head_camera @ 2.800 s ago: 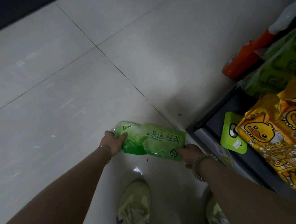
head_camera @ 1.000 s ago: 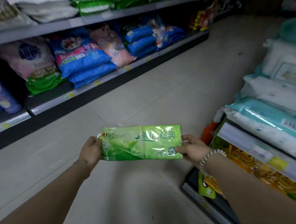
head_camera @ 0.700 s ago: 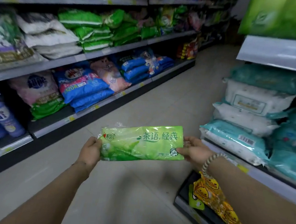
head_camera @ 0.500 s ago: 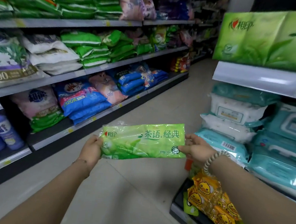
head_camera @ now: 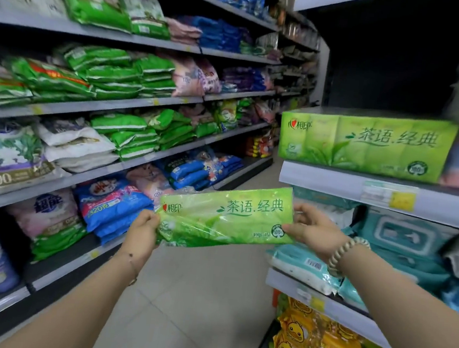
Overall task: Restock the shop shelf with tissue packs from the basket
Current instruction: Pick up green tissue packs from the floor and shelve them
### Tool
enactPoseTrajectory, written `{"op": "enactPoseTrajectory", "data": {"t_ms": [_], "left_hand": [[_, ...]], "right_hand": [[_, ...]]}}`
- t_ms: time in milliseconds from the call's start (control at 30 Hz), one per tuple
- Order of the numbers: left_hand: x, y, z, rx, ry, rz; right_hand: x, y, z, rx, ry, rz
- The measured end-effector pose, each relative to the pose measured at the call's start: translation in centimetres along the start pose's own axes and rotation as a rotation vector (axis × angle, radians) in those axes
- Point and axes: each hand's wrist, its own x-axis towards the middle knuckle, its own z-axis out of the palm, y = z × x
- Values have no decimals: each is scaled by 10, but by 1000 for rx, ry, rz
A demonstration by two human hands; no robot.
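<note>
I hold a flat green tissue pack [head_camera: 225,217] level in front of me over the aisle, its printed face toward me. My left hand [head_camera: 142,232] pinches its left end and my right hand [head_camera: 312,231] grips its right end. Just above and to the right, a matching green tissue pack [head_camera: 365,143] stands on the right-hand shelf [head_camera: 334,181]. No basket is in view.
Long shelves [head_camera: 117,107] of green, white and blue packs line the left side of the aisle. Below the right shelf lie teal wipe packs [head_camera: 401,241] and yellow duck-print packs [head_camera: 315,347]. Tiled floor [head_camera: 190,304] runs between the two racks.
The green pack has risen from floor level to about chest height, held by both hands throughout. My view has tilted up from the floor to the shelves.
</note>
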Motion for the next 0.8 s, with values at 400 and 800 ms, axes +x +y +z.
{"op": "enactPoseTrajectory", "data": {"t_ms": [400,800], "left_hand": [[-4,89,24,-87,49,138],[15,176,77,-43,28,311]], "right_hand": [[-39,-69,-46,-158,121,-169],[-32,-100,-112,-126,367,-347]]}}
